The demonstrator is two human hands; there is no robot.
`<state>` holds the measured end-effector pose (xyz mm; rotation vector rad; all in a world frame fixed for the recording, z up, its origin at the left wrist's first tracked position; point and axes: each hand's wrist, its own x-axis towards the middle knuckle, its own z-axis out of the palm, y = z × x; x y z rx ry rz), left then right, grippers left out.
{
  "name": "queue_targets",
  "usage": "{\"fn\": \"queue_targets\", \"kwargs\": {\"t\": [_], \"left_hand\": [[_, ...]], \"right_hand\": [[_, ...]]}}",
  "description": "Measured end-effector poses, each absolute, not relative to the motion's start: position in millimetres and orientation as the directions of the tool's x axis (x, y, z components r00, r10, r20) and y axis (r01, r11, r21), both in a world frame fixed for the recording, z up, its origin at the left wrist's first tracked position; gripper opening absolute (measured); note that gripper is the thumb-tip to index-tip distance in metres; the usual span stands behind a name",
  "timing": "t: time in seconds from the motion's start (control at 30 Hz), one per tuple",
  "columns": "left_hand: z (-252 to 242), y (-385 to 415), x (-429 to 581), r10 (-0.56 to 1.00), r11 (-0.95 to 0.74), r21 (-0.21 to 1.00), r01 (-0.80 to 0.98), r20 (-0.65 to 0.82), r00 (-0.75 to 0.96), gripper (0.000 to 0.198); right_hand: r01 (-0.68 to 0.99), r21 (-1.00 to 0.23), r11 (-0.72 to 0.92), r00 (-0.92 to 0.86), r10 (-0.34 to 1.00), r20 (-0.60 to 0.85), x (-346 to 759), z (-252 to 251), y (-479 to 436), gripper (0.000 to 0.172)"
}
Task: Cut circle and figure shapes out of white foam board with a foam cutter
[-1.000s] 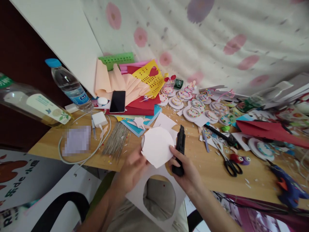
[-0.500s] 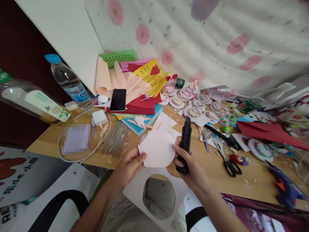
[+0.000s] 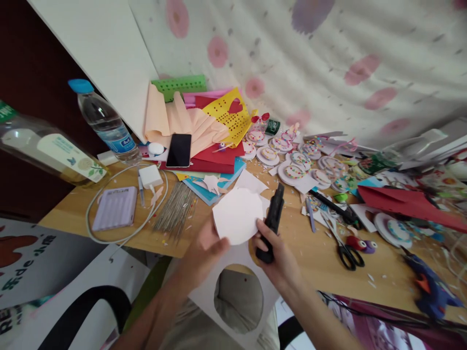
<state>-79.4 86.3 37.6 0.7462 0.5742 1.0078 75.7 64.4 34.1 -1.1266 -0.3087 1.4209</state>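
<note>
A roughly round white paper piece (image 3: 238, 216) is up between my hands, above the table's front edge. My left hand (image 3: 206, 250), slightly blurred, is at its lower left edge, with the thumb near the rim and the fingers partly hidden behind. My right hand (image 3: 272, 248) pinches the right edge with its thumb and also grips a long black handheld tool (image 3: 273, 218), which points up and away; its exact kind is unclear. Below, over my lap, hangs a white paper sheet (image 3: 204, 291) with a large round hole cut in it.
Black-handled scissors (image 3: 346, 248) and a blue glue gun (image 3: 430, 284) lie at the right. Several decorated paper discs (image 3: 294, 170) cover the back. Thin wires (image 3: 175, 209), a phone (image 3: 178, 150), a white cable (image 3: 89, 221) and a water bottle (image 3: 109, 124) are on the left.
The round paper piece has turned and tilted, moving slightly up. My right hand with the black tool has shifted a little left. My left thumb has slid toward the paper's lower rim.
</note>
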Motion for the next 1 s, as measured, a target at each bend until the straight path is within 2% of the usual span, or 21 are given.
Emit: {"fn": "queue_targets", "kwargs": {"t": [0.07, 0.13, 0.2, 0.27, 0.33, 0.4, 0.5, 0.57, 0.67, 0.7, 0.77, 0.8, 0.87, 0.93, 1.0], "left_hand": [[34, 76, -68, 0.934, 0.31, 0.879, -0.361, -0.211, 0.289, 0.058], [35, 70, -64, 0.952, 0.29, 0.939, -0.187, -0.262, 0.16, 0.044], [39, 70, -65, 0.969, 0.173, 0.98, -0.096, -0.152, 0.195, 0.035], [44, 75, -69, 0.938, -0.054, 0.996, -0.076, 0.077, 0.339, 0.036], [47, 82, -74, 0.839, -0.322, 0.945, -0.052, 0.31, 0.448, 0.049], [46, 90, -79, 0.715, -0.538, 0.843, 0.018, 0.445, 0.539, 0.057], [40, 97, -83, 0.578, -0.707, 0.698, 0.116, 0.475, 0.664, 0.061], [35, 98, -85, 0.541, -0.736, 0.664, 0.131, 0.461, 0.704, 0.065], [32, 94, -89, 0.641, -0.646, 0.755, 0.115, 0.454, 0.619, 0.076], [33, 92, -90, 0.722, -0.551, 0.83, 0.086, 0.422, 0.548, 0.079], [35, 88, -92, 0.864, -0.249, 0.962, -0.114, 0.273, 0.422, 0.081], [37, 86, -93, 0.9, -0.05, 0.966, -0.255, 0.155, 0.408, 0.08], [42, 81, -92, 0.881, 0.302, 0.827, -0.474, -0.052, 0.471, 0.072], [45, 76, -89, 0.838, 0.468, 0.707, -0.53, -0.166, 0.519, 0.06], [47, 71, -86, 0.838, 0.492, 0.715, -0.497, -0.233, 0.494, 0.049]], "right_hand": [[-0.639, -0.72, -0.27, 0.168, 0.865, -0.473, 67, 30, 57, 0.039], [-0.645, -0.699, -0.308, 0.127, 0.859, -0.496, 62, 27, 50, 0.038], [-0.637, -0.708, -0.304, 0.133, 0.862, -0.49, 64, 26, 46, 0.034], [-0.626, -0.735, -0.259, 0.183, 0.868, -0.462, 70, 28, 46, 0.032], [-0.64, -0.736, -0.221, 0.214, 0.869, -0.446, 78, 33, 47, 0.03], [-0.675, -0.702, -0.228, 0.198, 0.861, -0.469, 84, 40, 47, 0.032], [-0.682, -0.69, -0.242, 0.219, 0.833, -0.508, 87, 49, 45, 0.037], [-0.643, -0.73, -0.23, 0.28, 0.817, -0.503, 86, 52, 43, 0.038], [-0.576, -0.79, -0.211, 0.341, 0.816, -0.467, 89, 53, 43, 0.037], [-0.562, -0.8, -0.208, 0.349, 0.818, -0.457, 92, 53, 44, 0.036], [-0.544, -0.815, -0.201, 0.361, 0.821, -0.443, 97, 53, 44, 0.036], [-0.537, -0.821, -0.194, 0.366, 0.823, -0.433, 100, 53, 44, 0.035], [-0.524, -0.833, -0.177, 0.371, 0.833, -0.41, 103, 53, 44, 0.034], [-0.515, -0.84, -0.17, 0.357, 0.849, -0.39, 103, 52, 42, 0.032], [-0.51, -0.842, -0.177, 0.332, 0.862, -0.382, 101, 52, 40, 0.03]]}}
